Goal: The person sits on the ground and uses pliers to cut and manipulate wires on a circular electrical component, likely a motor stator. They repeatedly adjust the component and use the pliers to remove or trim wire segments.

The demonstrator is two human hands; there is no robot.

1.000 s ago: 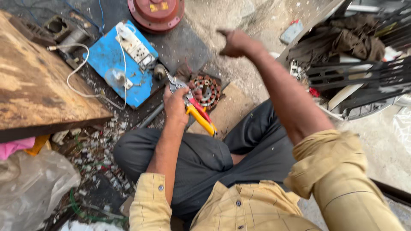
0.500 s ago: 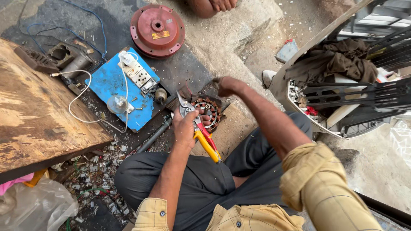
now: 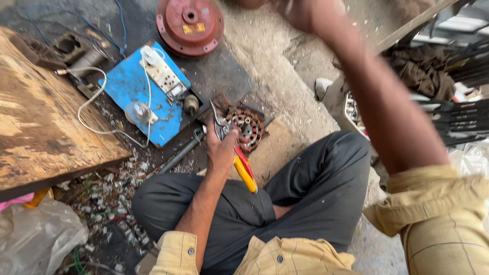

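I sit cross-legged on the floor. My left hand (image 3: 221,150) grips a pair of pliers (image 3: 243,170) with red and yellow handles; their metal jaws point up at the left edge of a round motor stator (image 3: 248,127) with copper windings. The stator rests on a flat wooden block (image 3: 277,153) in front of my knees. My right hand (image 3: 300,12) is raised high at the top edge of the view, blurred by motion, well above the stator. Whether it holds anything cannot be made out.
A blue board (image 3: 127,91) with a white socket strip, a bulb and white wire lies to the left. A red round motor cover (image 3: 189,23) sits beyond it. A worn wooden slab (image 3: 41,127) fills the left, black fan grilles (image 3: 458,117) the right. Scraps litter the floor.
Half a second ago my right hand was down at the stator; now it has swung up and away to the top of the view. My left hand stays at the stator with the pliers.
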